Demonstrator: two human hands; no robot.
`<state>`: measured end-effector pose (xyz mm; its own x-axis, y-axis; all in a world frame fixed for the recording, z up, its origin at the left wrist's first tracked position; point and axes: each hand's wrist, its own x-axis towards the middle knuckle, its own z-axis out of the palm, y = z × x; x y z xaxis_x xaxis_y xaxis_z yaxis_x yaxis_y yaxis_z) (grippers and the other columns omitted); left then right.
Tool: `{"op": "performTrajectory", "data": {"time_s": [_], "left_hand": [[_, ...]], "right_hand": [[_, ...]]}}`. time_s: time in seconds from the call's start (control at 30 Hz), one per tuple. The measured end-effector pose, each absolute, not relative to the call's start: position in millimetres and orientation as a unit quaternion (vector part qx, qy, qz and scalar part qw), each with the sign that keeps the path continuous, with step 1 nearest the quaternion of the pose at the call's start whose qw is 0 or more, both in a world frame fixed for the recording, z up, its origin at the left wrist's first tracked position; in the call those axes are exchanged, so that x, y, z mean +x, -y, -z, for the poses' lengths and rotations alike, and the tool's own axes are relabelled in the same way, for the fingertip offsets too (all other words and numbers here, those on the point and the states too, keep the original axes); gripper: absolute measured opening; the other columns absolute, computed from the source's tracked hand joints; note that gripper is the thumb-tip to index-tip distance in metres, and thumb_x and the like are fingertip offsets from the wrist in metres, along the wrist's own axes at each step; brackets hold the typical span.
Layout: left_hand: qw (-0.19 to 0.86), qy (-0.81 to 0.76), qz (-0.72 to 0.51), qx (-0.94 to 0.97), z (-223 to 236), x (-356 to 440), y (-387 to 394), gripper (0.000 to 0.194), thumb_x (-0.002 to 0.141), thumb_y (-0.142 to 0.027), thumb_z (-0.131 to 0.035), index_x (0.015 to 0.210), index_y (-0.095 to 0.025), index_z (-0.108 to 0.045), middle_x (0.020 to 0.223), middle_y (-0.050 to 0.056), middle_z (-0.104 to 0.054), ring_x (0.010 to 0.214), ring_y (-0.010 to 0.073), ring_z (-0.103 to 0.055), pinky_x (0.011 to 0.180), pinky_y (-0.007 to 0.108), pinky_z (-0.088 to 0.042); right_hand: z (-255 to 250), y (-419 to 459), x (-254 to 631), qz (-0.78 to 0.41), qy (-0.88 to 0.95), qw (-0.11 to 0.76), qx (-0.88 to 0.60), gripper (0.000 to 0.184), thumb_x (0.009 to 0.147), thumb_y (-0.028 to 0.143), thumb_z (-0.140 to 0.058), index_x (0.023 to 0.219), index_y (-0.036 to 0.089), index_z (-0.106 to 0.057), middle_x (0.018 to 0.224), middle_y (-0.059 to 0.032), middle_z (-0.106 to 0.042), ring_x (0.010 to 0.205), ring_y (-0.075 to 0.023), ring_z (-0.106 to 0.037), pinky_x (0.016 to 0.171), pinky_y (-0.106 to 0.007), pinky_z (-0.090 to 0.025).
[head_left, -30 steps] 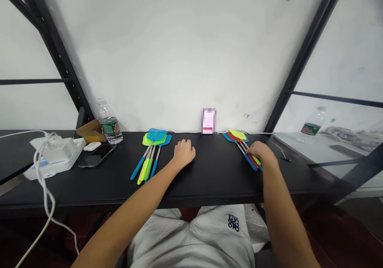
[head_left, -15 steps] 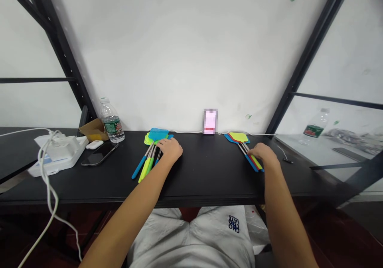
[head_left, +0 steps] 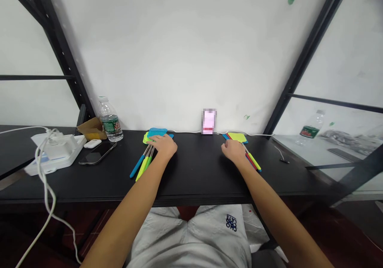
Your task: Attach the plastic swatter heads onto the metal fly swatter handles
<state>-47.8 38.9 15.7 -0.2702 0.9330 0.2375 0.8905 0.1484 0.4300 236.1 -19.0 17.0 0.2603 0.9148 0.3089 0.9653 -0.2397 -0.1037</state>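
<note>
Two piles of fly swatters lie on the black table (head_left: 197, 176). The left pile (head_left: 143, 165) has blue and yellow-green handles and heads near the wall. My left hand (head_left: 163, 146) lies on this pile's shafts just below the heads, fingers bent down over them. The right pile (head_left: 253, 162) has a yellow head on top of red and blue ones. My right hand (head_left: 234, 150) rests palm down on the table against that pile's left side, fingers loosely apart, holding nothing.
At the left are a water bottle (head_left: 109, 121), a brown cardboard piece (head_left: 91, 129), a dark phone (head_left: 96, 156), a small white case (head_left: 92, 143) and a white power strip (head_left: 56, 153) with cables. A small pink object (head_left: 208, 122) stands against the wall. Black frame posts flank the table.
My left hand slid left across the table onto the left pile. My right hand moved left and forward, off the right pile's handles to its left side.
</note>
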Motion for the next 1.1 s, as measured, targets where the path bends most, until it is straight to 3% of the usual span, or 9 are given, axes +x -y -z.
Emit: {"op": "performTrajectory", "data": {"time_s": [0.17, 0.27, 0.4, 0.6, 0.77, 1.1], "left_hand": [[0.042, -0.843, -0.136, 0.519, -21.9, -58.1, -47.8, 0.073, 0.073, -0.043, -0.065, 0.131, -0.002, -0.049, 0.141, 0.043, -0.031, 0.127, 0.0648, -0.027, 0.08, 0.081, -0.023], [0.033, -0.848, -0.124, 0.515, -18.6, -63.5, -53.3, 0.068, 0.077, -0.038, -0.06, 0.135, -0.005, -0.048, 0.14, 0.04, -0.036, 0.126, 0.0581, -0.034, 0.084, 0.077, -0.024], [0.011, -0.837, -0.16, 0.524, -15.2, -70.4, -54.1, 0.056, 0.081, -0.039, -0.055, 0.126, -0.006, -0.056, 0.134, 0.036, -0.042, 0.12, 0.0508, -0.041, 0.087, 0.067, -0.029], [-0.016, -0.844, -0.168, 0.51, -17.3, -78.9, -50.4, 0.041, 0.087, -0.024, -0.043, 0.123, -0.015, -0.059, 0.132, 0.025, -0.047, 0.117, 0.0392, -0.045, 0.088, 0.049, -0.034], [-0.019, -0.834, -0.176, 0.522, -17.7, -84.1, -50.5, 0.037, 0.088, -0.022, -0.04, 0.119, -0.021, -0.06, 0.129, 0.02, -0.049, 0.116, 0.0369, -0.045, 0.09, 0.048, -0.033], [-0.077, -0.798, -0.226, 0.554, -26.8, -83.7, -40.4, 0.033, 0.089, -0.017, -0.04, 0.118, -0.019, -0.057, 0.117, 0.018, -0.053, 0.107, 0.0317, -0.055, 0.086, 0.042, -0.039]], "right_hand": [[-8.1, 15.3, 232.8, 0.097, 0.628, 0.132, -0.761, 0.033, 0.09, 0.034, -0.045, 0.091, 0.015, -0.072, 0.093, -0.0164, -0.07, 0.09, -0.0274, -0.067, 0.077, -0.034, -0.047], [-6.5, 15.1, 237.5, 0.087, 0.624, 0.134, -0.765, 0.034, 0.09, 0.034, -0.044, 0.09, 0.015, -0.072, 0.095, -0.016, -0.07, 0.092, -0.0272, -0.067, 0.077, -0.033, -0.047], [-5.9, 15.4, 241.9, 0.081, 0.629, 0.138, -0.761, 0.034, 0.09, 0.034, -0.042, 0.088, 0.015, -0.071, 0.094, -0.0157, -0.07, 0.092, -0.0282, -0.067, 0.075, -0.034, -0.047], [-5.7, 14.6, 243.0, 0.069, 0.622, 0.13, -0.769, 0.034, 0.089, 0.035, -0.043, 0.088, 0.016, -0.071, 0.095, -0.0147, -0.07, 0.093, -0.0282, -0.066, 0.077, -0.034, -0.047], [-5.3, 13.5, 242.8, 0.058, 0.625, 0.124, -0.769, 0.033, 0.089, 0.034, -0.043, 0.089, 0.017, -0.072, 0.096, -0.0147, -0.07, 0.094, -0.0278, -0.066, 0.078, -0.034, -0.046], [-2.0, 11.3, 244.2, 0.06, 0.633, 0.127, -0.762, 0.032, 0.089, 0.035, -0.044, 0.086, 0.018, -0.071, 0.094, -0.013, -0.07, 0.092, -0.0266, -0.066, 0.076, -0.032, -0.046]]}}
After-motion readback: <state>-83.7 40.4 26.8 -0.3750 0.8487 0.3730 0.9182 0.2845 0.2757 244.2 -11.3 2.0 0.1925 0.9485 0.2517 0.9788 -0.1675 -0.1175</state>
